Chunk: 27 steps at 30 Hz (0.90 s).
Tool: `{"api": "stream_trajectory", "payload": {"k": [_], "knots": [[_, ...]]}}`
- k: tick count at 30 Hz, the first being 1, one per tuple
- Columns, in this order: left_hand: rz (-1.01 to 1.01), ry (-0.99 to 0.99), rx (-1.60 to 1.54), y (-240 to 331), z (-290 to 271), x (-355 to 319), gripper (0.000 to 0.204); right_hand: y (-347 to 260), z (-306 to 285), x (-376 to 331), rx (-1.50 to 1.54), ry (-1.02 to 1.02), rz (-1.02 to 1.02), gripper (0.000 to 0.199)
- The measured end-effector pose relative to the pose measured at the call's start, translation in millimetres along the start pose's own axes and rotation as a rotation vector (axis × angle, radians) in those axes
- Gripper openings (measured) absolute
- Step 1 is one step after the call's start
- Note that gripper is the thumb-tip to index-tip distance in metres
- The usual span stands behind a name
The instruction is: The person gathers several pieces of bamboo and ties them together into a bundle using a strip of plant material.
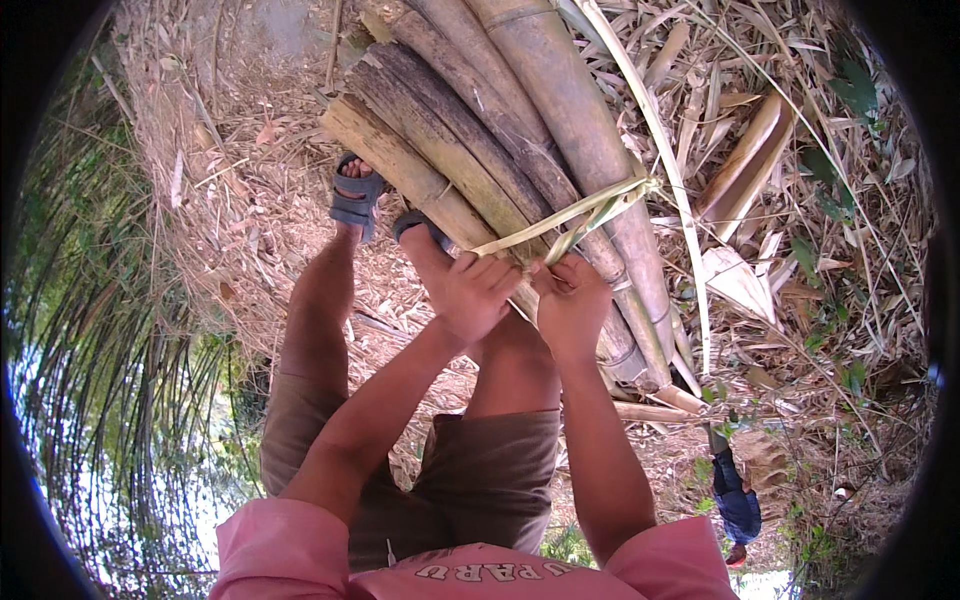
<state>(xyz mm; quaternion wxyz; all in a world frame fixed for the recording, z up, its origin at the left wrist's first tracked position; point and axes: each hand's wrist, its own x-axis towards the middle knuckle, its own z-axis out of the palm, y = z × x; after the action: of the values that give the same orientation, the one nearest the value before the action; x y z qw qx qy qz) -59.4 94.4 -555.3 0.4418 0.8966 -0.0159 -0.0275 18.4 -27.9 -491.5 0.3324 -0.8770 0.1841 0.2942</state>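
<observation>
A bundle of thick bamboo poles (500,110) lies slanting in front of me, some tan, some dark and weathered. Around it runs a pale green-yellow bamboo strip (600,206), crossing over the poles and looped at their far right side. My left hand (478,292) is closed on one end of this strip at the bundle's near side. Right beside it, my right hand (572,298) pinches the other, twisted part of the strip. The two hands almost touch. Fingertips and the strip's ends are partly hidden between them.
A long loose strip (690,230) curves down past the bundle's right side. Split bamboo (745,155) lies among dry leaves on the right. My sandalled foot (356,195) stands close to the pole ends. Another person (737,500) is farther off at lower right. Green bamboo foliage (110,330) fills the left.
</observation>
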Motion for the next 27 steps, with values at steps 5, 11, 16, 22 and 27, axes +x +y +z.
{"api": "stream_trajectory", "payload": {"k": [5,11,16,22,27], "knots": [[-0.026,0.022,0.03,-2.3,-2.4,28.2,0.035,27.1,1.4,22.7,0.186,0.096,0.076,0.025],[-0.194,0.086,-0.055,5.0,5.0,27.3,0.036,34.7,1.0,24.0,0.241,0.194,0.121,0.022],[-0.514,0.062,0.014,6.1,0.2,33.1,0.046,32.1,4.9,30.4,0.163,0.191,0.156,0.021],[-0.497,-0.046,0.039,7.4,6.8,20.6,0.037,15.8,13.4,21.4,0.44,0.283,0.225,0.018],[-0.479,-0.026,-0.04,-0.2,14.7,19.6,0.032,18.1,16.9,18.0,0.292,0.308,0.096,0.016]]}}
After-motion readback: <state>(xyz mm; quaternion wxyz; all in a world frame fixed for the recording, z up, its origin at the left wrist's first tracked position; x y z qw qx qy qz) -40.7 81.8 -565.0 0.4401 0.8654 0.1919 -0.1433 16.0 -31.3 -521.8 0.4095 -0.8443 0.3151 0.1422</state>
